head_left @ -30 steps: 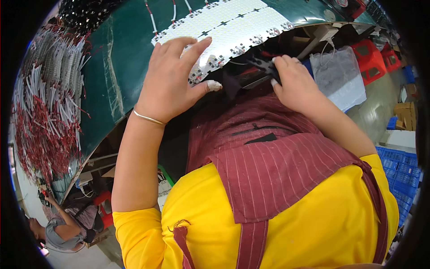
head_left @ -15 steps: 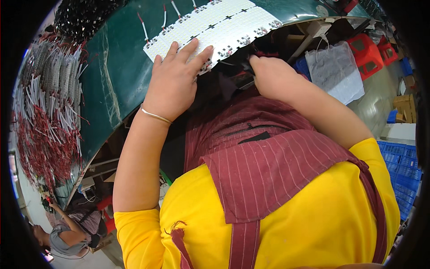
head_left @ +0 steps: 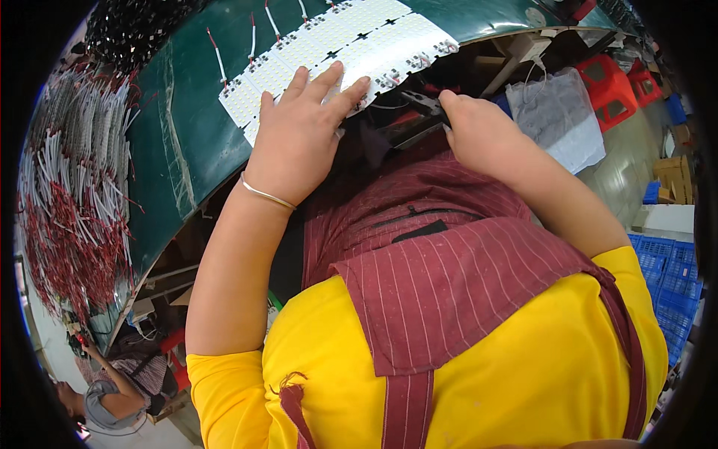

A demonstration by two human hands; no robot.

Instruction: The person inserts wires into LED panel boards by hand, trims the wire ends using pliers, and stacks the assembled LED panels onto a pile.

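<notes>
A white LED board panel (head_left: 329, 56) lies at the front edge of the green table, with short red and white wires standing along its far side. My left hand (head_left: 299, 123) rests on its near left part, palm down and fingers spread. Just off the panel's near edge, my right hand (head_left: 482, 131) is closed around a pair of pliers (head_left: 425, 103). Their dark grey jaws point left toward the panel, while the handles are mostly hidden in my fist. Small components line the panel's near edge.
Bundles of red and white wires (head_left: 75, 194) hang over the left of the green table (head_left: 202, 127). A black glittering heap (head_left: 134, 30) lies behind them. Red stools (head_left: 609, 90), a grey-white bag (head_left: 557, 120) and blue crates (head_left: 669, 284) stand right. Another person (head_left: 112, 396) is at lower left.
The panel has slid left with my left hand still on it. My right hand has moved a little right and down, and the pliers' jaws now show more plainly.
</notes>
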